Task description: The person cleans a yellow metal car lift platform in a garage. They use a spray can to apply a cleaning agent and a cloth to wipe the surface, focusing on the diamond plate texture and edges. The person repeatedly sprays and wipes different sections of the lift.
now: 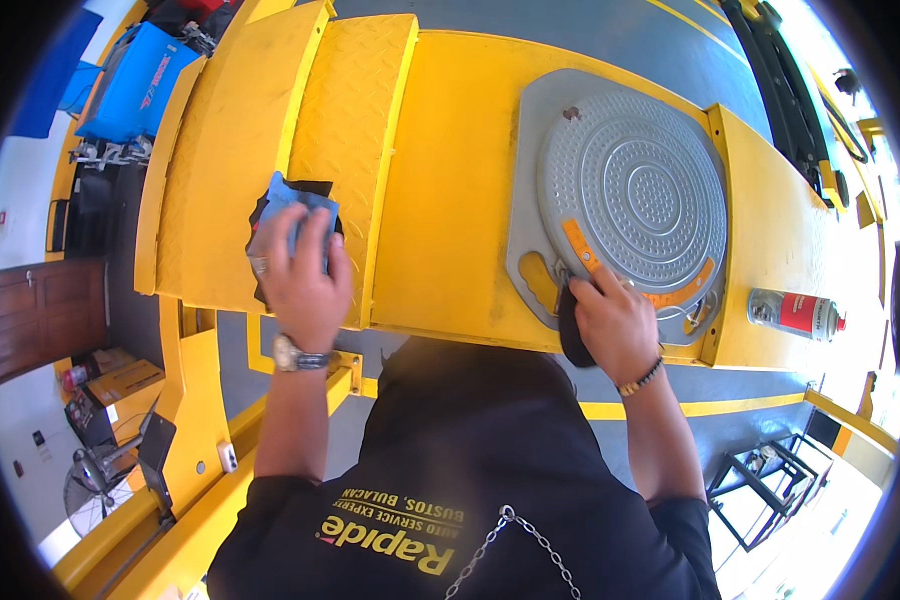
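My left hand (305,275) is closed over a bunched blue cloth (315,197) with black cloth (322,187) around and under it. The bundle rests on the yellow ramp (240,110), at its ridged strip. My right hand (615,325) is closed on a black rounded thing (572,335) whose kind I cannot make out. It is at the near edge of a grey round turntable plate (640,190), beside the plate's orange scale (578,245). The fingertips are near the scale's lower end.
A spray can (795,313) with a red label lies on its side on the yellow surface at right. A blue case (140,80) stands at the far left. Below left are a fan (92,480) and a yellow post (195,400). A black metal frame (770,485) sits lower right.
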{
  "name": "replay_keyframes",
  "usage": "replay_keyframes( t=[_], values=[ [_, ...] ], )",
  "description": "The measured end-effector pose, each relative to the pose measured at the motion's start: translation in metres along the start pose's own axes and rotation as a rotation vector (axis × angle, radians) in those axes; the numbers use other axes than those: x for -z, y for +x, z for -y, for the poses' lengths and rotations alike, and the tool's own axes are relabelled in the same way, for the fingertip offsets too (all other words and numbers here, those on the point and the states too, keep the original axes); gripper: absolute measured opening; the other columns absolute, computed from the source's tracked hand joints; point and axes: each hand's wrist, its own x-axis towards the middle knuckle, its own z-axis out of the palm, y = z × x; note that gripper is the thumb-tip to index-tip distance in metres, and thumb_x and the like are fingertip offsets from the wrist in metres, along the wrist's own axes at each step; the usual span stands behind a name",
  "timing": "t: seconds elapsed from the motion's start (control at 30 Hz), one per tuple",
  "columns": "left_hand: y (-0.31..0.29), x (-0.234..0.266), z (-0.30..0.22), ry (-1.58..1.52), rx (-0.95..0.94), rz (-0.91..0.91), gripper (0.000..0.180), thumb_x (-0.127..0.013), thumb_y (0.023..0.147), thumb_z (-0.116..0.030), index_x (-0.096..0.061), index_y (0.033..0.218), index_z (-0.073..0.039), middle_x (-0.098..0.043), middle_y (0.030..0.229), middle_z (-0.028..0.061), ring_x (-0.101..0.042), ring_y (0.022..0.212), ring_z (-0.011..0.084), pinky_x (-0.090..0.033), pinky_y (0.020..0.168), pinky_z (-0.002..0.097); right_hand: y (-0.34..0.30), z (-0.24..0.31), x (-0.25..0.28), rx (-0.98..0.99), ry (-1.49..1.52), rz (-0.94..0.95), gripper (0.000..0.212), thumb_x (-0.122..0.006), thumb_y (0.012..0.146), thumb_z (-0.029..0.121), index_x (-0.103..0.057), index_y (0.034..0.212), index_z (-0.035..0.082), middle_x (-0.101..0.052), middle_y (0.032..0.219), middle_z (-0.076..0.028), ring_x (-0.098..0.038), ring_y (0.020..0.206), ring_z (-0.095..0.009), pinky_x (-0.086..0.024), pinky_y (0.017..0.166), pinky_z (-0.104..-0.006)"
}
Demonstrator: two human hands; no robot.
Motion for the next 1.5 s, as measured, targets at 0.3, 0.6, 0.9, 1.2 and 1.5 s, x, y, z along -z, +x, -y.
replay_keyframes(
  t=[0.3,0.6,0.9,1.2,1.5],
  values=[
    [-0.020,0.025,0.033,0.293,0.275,0.262,0.048,-0.067,0.096,-0.009,-0.059,0.143,-0.008,-0.063,0.128,0.0147,-0.063,0.114,0.0331,-0.052,0.095,0.0482,-0.045,-0.054,0.027,-0.325,0.674,-0.281,0.018,-0.070,0.095,0.000,-0.071,0.113,-0.001,-0.070,0.104,-0.010,-0.068,0.091,-0.020,-0.054,0.085,-0.0317],
    [0.032,0.039,-0.112,-1.016,0.365,0.253,0.022,-0.069,0.095,-0.005,-0.069,0.116,-0.002,-0.071,0.100,0.0135,-0.070,0.085,0.0219,-0.054,0.075,0.0328,-0.035,-0.037,0.036,-0.241,1.754,0.036,0.070,-0.073,0.096,0.020,-0.041,0.155,0.002,-0.062,0.120,-0.009,-0.059,0.103,-0.013,-0.048,0.091,-0.0268],
    [0.032,0.026,-0.134,-1.118,0.036,0.424,0.023,-0.071,0.094,-0.005,-0.070,0.117,0.000,-0.074,0.112,0.0151,-0.071,0.105,0.0297,-0.055,0.095,0.0397,-0.097,-0.080,0.013,-0.474,1.892,-0.482,0.053,-0.081,0.088,0.025,-0.062,0.130,-0.003,-0.073,0.111,-0.014,-0.072,0.096,-0.024,-0.060,0.083,-0.0364],
    [0.005,0.025,0.035,-0.804,0.682,0.205,0.026,-0.059,0.108,-0.015,-0.069,0.126,0.000,-0.073,0.118,0.0087,-0.067,0.113,0.0171,-0.049,0.101,0.0322,-0.281,-0.268,0.049,-0.279,1.830,-1.107,0.030,-0.055,0.106,0.031,-0.062,0.103,0.002,-0.059,0.076,-0.009,-0.049,0.053,-0.016,-0.039,0.060,-0.0322],
    [0.001,0.060,0.141,-0.364,0.754,0.180,0.033,-0.060,0.108,-0.021,-0.066,0.132,0.000,-0.065,0.137,0.0127,-0.058,0.131,0.0254,-0.043,0.113,0.0375,-0.266,-0.313,0.016,-1.426,0.010,-0.789,0.059,-0.070,0.098,0.041,-0.062,0.131,-0.008,-0.073,0.100,-0.013,-0.069,0.088,-0.020,-0.055,0.081,-0.0323]
  ],
)
